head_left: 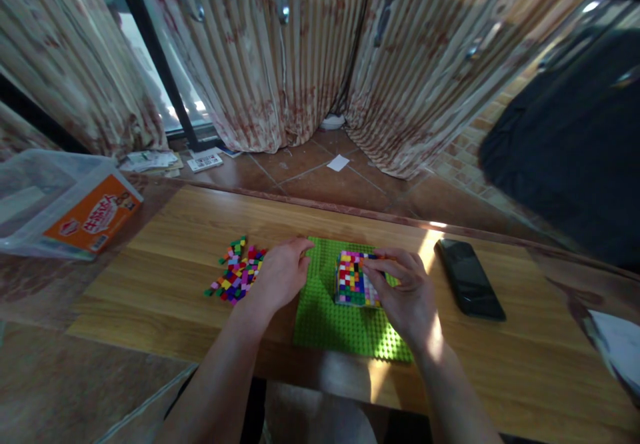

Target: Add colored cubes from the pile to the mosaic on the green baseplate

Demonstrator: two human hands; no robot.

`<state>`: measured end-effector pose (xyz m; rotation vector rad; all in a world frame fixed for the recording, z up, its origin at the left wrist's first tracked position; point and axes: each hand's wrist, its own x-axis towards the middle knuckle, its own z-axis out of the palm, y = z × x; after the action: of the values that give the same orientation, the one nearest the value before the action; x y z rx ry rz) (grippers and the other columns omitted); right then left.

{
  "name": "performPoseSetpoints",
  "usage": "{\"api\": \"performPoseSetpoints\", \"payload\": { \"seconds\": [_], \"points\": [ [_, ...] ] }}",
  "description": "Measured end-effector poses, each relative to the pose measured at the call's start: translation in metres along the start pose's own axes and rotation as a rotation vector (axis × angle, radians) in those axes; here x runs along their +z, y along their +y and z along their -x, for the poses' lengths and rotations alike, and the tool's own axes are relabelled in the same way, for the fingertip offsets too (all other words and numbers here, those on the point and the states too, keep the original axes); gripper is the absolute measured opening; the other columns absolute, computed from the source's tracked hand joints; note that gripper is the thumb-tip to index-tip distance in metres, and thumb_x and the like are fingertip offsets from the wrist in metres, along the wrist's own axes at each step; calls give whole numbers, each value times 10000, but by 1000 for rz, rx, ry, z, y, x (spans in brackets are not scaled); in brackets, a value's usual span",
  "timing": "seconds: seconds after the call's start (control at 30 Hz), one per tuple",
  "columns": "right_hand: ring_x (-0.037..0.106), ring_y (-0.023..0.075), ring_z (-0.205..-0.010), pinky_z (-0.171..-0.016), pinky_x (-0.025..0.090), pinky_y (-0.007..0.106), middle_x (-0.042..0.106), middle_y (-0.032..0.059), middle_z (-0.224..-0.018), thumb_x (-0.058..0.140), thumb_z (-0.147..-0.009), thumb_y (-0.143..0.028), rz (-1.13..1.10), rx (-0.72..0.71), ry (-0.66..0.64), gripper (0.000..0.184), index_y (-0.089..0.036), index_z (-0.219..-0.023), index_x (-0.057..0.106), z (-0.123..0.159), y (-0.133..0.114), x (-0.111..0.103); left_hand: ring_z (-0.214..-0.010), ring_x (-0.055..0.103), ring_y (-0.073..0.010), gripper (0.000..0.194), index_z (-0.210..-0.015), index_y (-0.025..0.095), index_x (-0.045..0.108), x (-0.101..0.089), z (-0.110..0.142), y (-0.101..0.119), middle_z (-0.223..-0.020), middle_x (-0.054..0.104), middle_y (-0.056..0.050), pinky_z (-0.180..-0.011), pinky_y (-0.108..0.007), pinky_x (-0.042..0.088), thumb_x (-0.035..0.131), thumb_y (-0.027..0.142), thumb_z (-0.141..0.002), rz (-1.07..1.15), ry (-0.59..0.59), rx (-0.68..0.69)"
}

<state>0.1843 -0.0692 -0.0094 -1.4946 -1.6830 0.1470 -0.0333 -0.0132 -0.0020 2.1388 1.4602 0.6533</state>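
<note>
A block of small multicoloured building bricks [351, 279] stands on a green studded baseplate [330, 327]. Over its right side reaches my right hand [407, 291], thumb and index finger pinched together at the top; whatever is between the fingertips is too small or hidden to make out. My left hand [285, 272] hovers at the baseplate's left edge, index finger stretched out and thumb apart, with nothing visible in it. Just left of that hand, a pile of loose coloured bricks [235, 274] lies on the table, partly covered by the hand.
A black phone [470, 279] lies on the wooden table [150, 284] to the right. Beyond the left end is a clear plastic bin [60, 164] with an orange label. White paper [620, 344] shows at the far right. Curtains [310, 57] hang behind.
</note>
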Motion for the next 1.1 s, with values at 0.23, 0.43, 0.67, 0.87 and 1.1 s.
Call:
{"api": "performPoseSetpoints", "payload": {
  "seconds": [0.23,0.43,0.67,0.87,1.1],
  "points": [
    [575,214,-960,-850,473,412,687,10,-979,650,-849,-275,-26,22,-23,117,-313,-784,740,0,1,0,-906,679,-206,286,-1049,166,674,-1,-1,2,-1011,721,-87,-861,-352,522,540,57,-822,13,-10,-14],
    [574,210,-945,-845,474,402,689,14,-968,677,-831,-268,-35,47,16,103,-299,-756,740,0,1,5,-902,677,-205,271,-1034,164,681,0,-1,1,-1005,723,-85,-871,-354,520,541,62,-825,19,-11,-24],
    [573,207,-929,-828,485,392,685,24,-953,666,-839,-249,-21,29,11,123,-283,-747,739,-1,-2,4,-965,668,-208,281,-1088,148,669,-2,-2,2,-1077,712,-98,-900,-341,510,534,88,-850,12,-61,-71],
    [588,212,-962,-853,489,409,693,20,-973,663,-839,-273,-64,63,1,106,-306,-795,753,1,0,3,-965,671,-207,296,-1110,152,663,-3,-3,1,-1080,710,-96,-889,-338,513,542,88,-847,-2,-70,-64],
    [667,188,-847,-734,547,353,714,48,-980,617,-857,-345,-307,351,133,189,-230,-968,718,0,-1,2,-969,670,-205,293,-1103,150,667,-2,-3,-1,-1076,711,-96,-883,-333,516,540,92,-845,10,-52,-49]
  ]
}}
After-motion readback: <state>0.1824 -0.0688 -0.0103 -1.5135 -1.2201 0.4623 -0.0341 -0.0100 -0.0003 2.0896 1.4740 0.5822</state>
